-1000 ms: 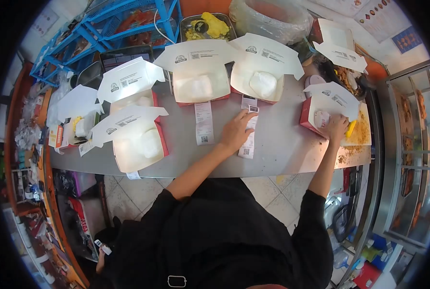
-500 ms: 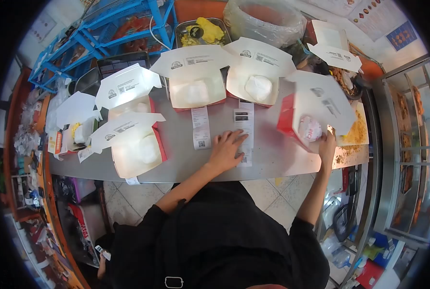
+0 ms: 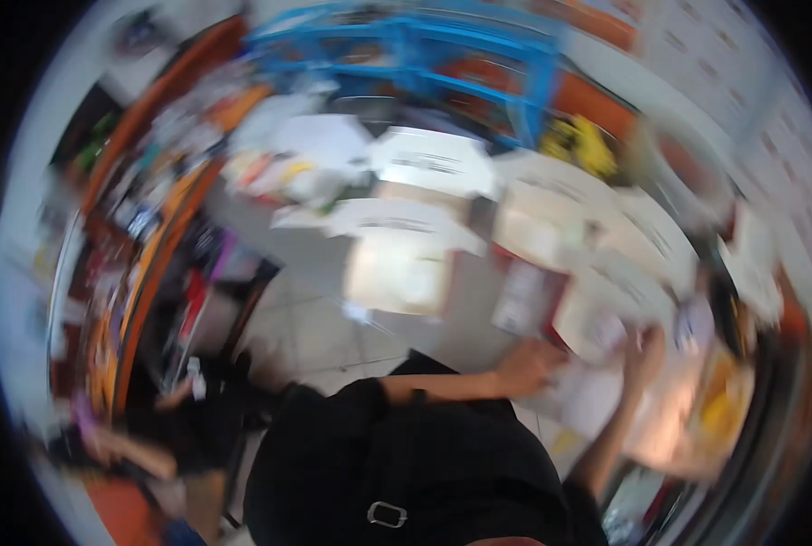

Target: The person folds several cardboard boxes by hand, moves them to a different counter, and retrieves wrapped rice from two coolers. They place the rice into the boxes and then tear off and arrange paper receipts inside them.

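Note:
The view is smeared by motion. My right hand (image 3: 643, 353) is closed at the near right edge of an open takeaway box (image 3: 597, 296), white inside with red sides. Inside that box lies a pale wrapped item (image 3: 603, 329). My left hand (image 3: 529, 367) is by the box's near left corner; blur hides its fingers and whether it touches the cardboard. A printed receipt (image 3: 518, 298) lies on the metal counter left of this box. Further left, another open box (image 3: 397, 273) holds a pale item, blurred.
More open boxes stand behind, including one box (image 3: 431, 162) at the back and another box (image 3: 538, 214) beside it. Blue crates (image 3: 406, 45) line the wall near a clear bag-lined bin (image 3: 684, 173). At lower left, another person's arm (image 3: 133, 450) shows.
The view has swung left, so the counter appears shifted right. My right hand and its box are closer to the other boxes. My left hand has moved from the receipts to beside that box.

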`<action>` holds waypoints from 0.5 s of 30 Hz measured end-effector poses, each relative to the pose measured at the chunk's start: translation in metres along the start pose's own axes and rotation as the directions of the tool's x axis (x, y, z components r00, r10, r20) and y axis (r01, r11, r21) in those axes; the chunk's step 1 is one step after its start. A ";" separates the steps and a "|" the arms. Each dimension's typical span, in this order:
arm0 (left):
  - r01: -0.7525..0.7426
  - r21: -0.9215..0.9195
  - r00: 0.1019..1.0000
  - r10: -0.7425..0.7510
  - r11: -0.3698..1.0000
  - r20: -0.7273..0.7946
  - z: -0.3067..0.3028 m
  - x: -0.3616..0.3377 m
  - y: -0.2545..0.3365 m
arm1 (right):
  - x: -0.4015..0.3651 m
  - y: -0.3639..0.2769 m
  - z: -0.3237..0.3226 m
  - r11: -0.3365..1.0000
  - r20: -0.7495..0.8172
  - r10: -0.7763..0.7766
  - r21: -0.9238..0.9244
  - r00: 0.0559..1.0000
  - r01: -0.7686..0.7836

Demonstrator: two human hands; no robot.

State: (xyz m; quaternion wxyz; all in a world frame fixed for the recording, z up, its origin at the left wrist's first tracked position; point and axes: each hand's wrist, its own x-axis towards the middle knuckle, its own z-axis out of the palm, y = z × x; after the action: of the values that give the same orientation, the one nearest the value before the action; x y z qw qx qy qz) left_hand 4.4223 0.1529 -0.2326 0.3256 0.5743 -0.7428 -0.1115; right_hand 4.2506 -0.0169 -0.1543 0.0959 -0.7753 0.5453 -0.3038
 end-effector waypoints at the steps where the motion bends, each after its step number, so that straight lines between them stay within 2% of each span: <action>1: -0.021 0.026 0.998 0.020 0.999 0.057 -0.003 0.003 -0.004 | 0.006 -0.003 0.004 0.988 0.211 -0.131 0.113 0.969 0.109; 2: -0.041 0.034 0.992 0.036 0.999 0.121 -0.005 0.002 -0.005 | 0.005 -0.019 0.010 0.949 0.284 -0.293 0.203 0.913 0.242; 3: -0.059 0.042 0.996 0.056 0.997 0.066 -0.003 -0.003 -0.009 | 0.001 -0.036 0.013 0.901 0.299 -0.433 0.123 0.850 0.415; 4: -0.094 0.048 0.995 0.094 0.994 0.020 -0.001 -0.006 -0.016 | -0.006 -0.031 0.033 0.832 0.232 -0.505 -0.126 0.831 0.541; 5: -0.086 0.065 0.995 0.083 0.994 0.050 -0.002 -0.007 -0.017 | 0.002 -0.008 0.053 0.875 0.368 -0.431 -0.054 0.824 0.482; 6: -0.089 0.070 0.993 0.083 0.994 0.086 -0.003 -0.007 -0.019 | 0.007 -0.012 0.050 0.871 0.422 -0.427 -0.047 0.800 0.490; 7: -0.054 0.103 0.997 0.048 0.993 0.061 0.000 -0.009 -0.021 | 0.007 -0.035 0.039 0.894 0.460 -0.341 -0.110 0.820 0.434; 8: -0.057 0.121 0.997 0.050 0.991 0.063 0.001 -0.011 -0.021 | 0.011 -0.037 0.042 0.898 0.478 -0.343 -0.085 0.808 0.432; 10: -0.068 0.143 0.996 0.059 0.987 0.070 0.007 -0.004 -0.022 | 0.012 -0.035 0.052 0.952 0.436 -0.025 -0.264 0.900 0.155; 11: -0.065 0.135 0.996 0.055 0.989 0.076 0.006 -0.005 -0.022 | 0.006 -0.042 0.055 0.953 0.431 -0.028 -0.262 0.902 0.155; 13: -0.077 0.118 0.994 0.067 0.990 0.083 0.005 -0.004 -0.020 | -0.003 -0.052 0.062 0.937 0.456 0.144 -0.348 0.878 0.027; 14: -0.073 0.118 0.995 0.064 0.990 0.075 0.004 -0.004 -0.019 | -0.005 -0.054 0.055 0.934 0.449 0.154 -0.356 0.880 0.018; 15: -0.070 0.117 0.996 0.062 0.991 0.070 0.002 -0.004 -0.019 | -0.007 -0.056 0.045 0.944 0.518 0.006 -0.286 0.855 0.167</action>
State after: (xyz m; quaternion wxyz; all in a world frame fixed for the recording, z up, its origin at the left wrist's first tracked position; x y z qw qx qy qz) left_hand 4.4363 0.1506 -0.2461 0.2694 0.5637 -0.7772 -0.0749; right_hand 4.3193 0.0025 -0.1661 0.0970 -0.8555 0.5087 0.0022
